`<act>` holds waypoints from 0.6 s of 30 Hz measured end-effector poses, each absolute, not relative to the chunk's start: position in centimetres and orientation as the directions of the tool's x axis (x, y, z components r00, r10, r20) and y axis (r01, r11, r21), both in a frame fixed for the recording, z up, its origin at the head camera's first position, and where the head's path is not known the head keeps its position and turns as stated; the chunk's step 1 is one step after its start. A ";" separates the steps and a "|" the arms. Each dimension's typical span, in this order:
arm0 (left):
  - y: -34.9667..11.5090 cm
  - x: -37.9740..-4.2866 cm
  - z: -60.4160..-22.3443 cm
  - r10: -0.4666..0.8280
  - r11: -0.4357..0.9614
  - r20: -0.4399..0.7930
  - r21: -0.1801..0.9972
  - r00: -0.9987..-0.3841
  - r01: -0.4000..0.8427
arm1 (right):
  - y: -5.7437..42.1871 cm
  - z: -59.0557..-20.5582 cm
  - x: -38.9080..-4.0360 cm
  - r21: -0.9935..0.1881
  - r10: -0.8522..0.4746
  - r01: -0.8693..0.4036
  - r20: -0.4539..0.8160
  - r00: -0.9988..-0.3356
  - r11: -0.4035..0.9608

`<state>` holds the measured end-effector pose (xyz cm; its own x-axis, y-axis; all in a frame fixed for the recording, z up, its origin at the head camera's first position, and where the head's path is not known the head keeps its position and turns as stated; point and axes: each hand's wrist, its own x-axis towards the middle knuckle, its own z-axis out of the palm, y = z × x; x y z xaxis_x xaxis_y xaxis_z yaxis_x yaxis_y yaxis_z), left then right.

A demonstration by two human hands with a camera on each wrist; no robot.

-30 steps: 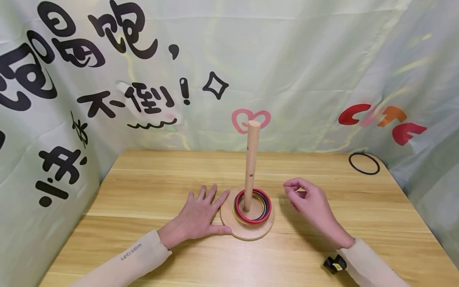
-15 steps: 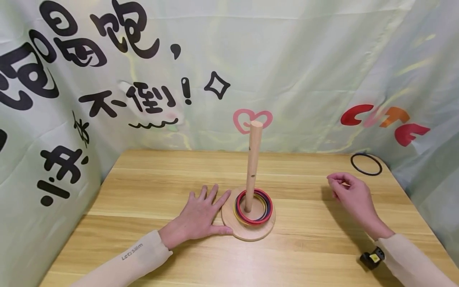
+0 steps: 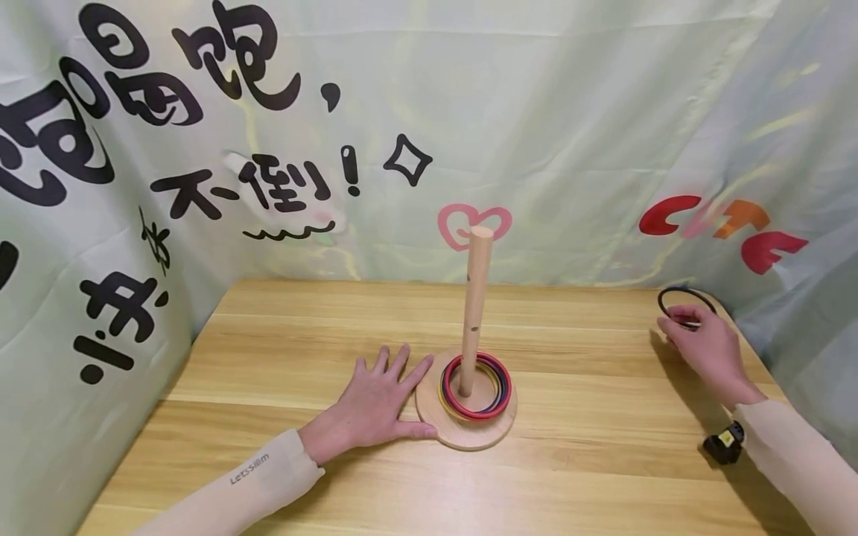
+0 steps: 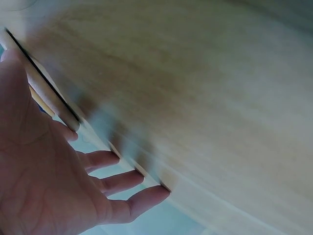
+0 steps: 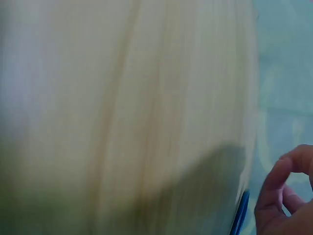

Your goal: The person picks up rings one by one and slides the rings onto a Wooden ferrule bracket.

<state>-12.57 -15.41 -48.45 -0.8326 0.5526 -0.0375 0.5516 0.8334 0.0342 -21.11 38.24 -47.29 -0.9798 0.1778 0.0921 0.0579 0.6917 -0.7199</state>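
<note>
My left hand [image 3: 375,402] lies with fingers spread on the table, thumb and index fingertip at the edge of a round wooden base [image 3: 467,438]. From the base rises a wooden peg [image 3: 476,298]. Around the peg's foot lie red, dark and yellow rings, the red ring [image 3: 507,402] uppermost. At the far right, my right hand [image 3: 712,350] hovers over the near side of a black ring [image 3: 663,299] and hides part of it. The right wrist view shows bent fingers [image 5: 276,178] and, apart from them, a dark blue-looking ring edge [image 5: 239,213].
The wooden table [image 3: 281,327] ends at the back against a pale printed curtain [image 3: 570,112], which also hangs along the left and right sides. A small black device [image 3: 724,444] shows at my right wrist.
My right hand has moved rightward, from beside the base to over the black ring at the far right. The left hand, base and stacked rings stay put.
</note>
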 end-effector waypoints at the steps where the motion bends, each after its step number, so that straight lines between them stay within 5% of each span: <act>1: -15.4 -12.6 -48.4 0.552 0.834 -0.039 0.033 -0.833 0.551 | 38.7 -47.4 -21.4 -0.711 0.170 0.057 0.089 -0.981 0.701; 18: -15.3 -12.5 -48.5 0.552 0.834 -0.040 0.035 -0.833 0.551 | 42.3 -47.8 -24.1 -0.483 0.035 -0.015 0.094 -0.995 0.875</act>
<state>-12.53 -15.32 -48.48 -0.8329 0.5519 -0.0404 0.5509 0.8339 0.0346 -24.14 42.35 -47.77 -0.9950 0.0346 0.0937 -0.0151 0.8753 -0.4833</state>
